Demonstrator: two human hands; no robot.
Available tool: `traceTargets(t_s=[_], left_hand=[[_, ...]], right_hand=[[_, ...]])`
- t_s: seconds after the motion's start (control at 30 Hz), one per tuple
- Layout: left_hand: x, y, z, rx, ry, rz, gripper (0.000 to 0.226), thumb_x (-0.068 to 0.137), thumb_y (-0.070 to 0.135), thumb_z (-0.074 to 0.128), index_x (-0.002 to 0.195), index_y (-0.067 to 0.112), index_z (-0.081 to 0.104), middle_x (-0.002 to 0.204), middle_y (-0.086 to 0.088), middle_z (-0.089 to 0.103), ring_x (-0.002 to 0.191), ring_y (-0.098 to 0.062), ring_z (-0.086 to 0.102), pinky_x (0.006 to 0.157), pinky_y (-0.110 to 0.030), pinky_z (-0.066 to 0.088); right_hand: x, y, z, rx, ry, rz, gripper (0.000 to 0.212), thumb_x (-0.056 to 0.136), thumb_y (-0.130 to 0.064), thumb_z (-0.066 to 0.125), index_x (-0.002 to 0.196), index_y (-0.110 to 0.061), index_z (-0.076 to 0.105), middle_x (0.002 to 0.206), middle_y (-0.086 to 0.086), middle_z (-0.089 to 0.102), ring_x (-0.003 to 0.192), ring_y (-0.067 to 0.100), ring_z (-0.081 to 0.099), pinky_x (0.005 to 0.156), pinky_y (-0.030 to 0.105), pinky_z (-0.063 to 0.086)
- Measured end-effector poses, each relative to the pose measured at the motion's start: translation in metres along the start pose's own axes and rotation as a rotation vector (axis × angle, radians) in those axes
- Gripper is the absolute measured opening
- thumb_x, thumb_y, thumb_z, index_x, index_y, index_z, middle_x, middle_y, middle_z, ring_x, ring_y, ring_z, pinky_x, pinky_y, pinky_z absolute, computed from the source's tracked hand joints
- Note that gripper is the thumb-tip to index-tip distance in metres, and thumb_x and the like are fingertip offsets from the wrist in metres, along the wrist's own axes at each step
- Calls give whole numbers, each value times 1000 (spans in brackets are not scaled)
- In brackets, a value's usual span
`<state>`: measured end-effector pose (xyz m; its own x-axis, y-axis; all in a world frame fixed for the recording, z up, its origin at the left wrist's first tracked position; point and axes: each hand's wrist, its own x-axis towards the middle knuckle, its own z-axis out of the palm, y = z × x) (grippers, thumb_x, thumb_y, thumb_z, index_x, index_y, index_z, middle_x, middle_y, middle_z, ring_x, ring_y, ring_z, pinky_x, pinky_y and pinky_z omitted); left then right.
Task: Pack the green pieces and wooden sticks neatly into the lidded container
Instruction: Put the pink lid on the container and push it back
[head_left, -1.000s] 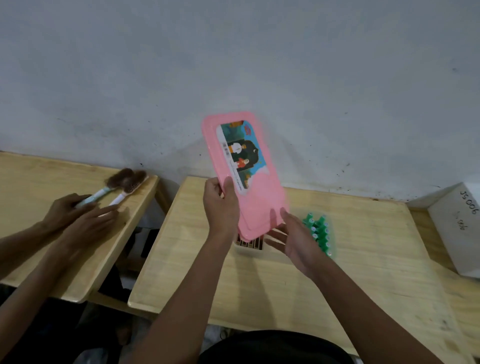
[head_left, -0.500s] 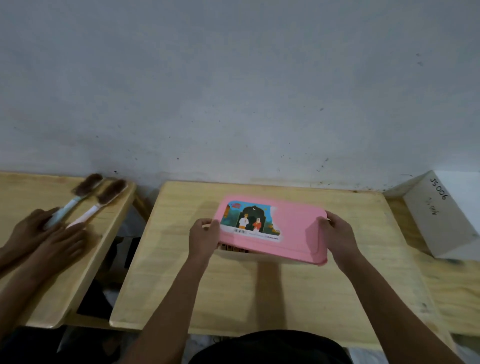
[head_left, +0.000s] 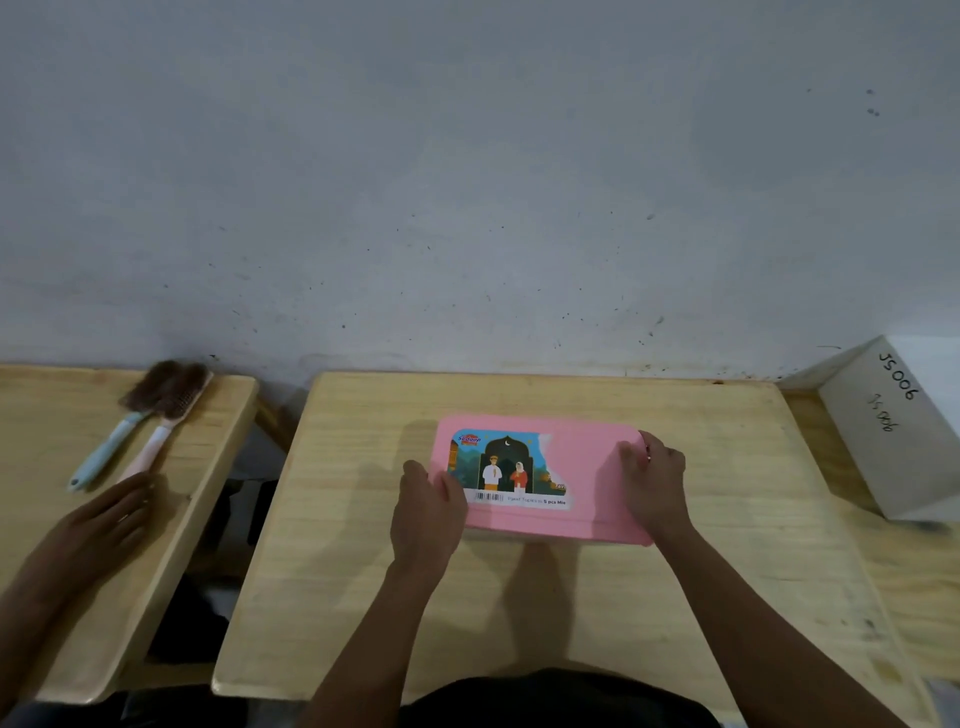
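Observation:
A pink lid (head_left: 582, 478) with a picture sticker lies flat on top of the container in the middle of the wooden table (head_left: 519, 597). The container body is hidden under the lid. My left hand (head_left: 427, 512) grips the lid's left edge, thumb on top. My right hand (head_left: 653, 483) holds the right end, fingers pressed on the lid's top. The green pieces and wooden sticks are out of sight beneath the lid.
A second wooden table (head_left: 62, 415) stands at the left with two brushes (head_left: 150, 415) on it and another person's hand (head_left: 104, 519) resting there. A white box (head_left: 893, 431) marked JS006 sits at the right. A grey wall rises behind.
The lid went from upright in my left hand, with green pieces showing beside it, down to flat on the container. Both hands now hold its ends.

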<state>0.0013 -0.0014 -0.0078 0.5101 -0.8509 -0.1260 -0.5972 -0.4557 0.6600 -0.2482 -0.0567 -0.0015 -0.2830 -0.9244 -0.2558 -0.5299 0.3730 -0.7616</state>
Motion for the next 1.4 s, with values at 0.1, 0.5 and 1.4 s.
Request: traceTargets(t_s=[0.1, 0.5, 1.4], left_hand=[[-2, -1, 5, -10, -15, -26, 25, 93, 30, 45, 91, 9, 33, 86, -16, 61, 63, -29, 54, 52, -30, 36], [9, 2, 16, 325, -72, 261, 58, 93, 28, 39, 147, 13, 24, 148, -11, 37, 110, -30, 56, 77, -43, 52], [24, 20, 18, 212, -102, 182, 66, 89, 41, 48, 147, 23, 22, 152, -2, 29, 113, -28, 57, 80, -43, 52]], right_hand=[[5, 2, 1, -52, -26, 5, 48, 100, -37, 42, 138, -10, 44, 137, 21, 37, 121, 33, 43, 99, 44, 39], [3, 4, 20, -549, 50, -336, 45, 102, -25, 33, 146, -15, 36, 154, 11, 34, 142, 31, 30, 107, 51, 37], [7, 4, 21, -448, 1, -243, 62, 97, -52, 33, 150, -22, 26, 160, 1, 21, 143, 25, 30, 100, 50, 44]])
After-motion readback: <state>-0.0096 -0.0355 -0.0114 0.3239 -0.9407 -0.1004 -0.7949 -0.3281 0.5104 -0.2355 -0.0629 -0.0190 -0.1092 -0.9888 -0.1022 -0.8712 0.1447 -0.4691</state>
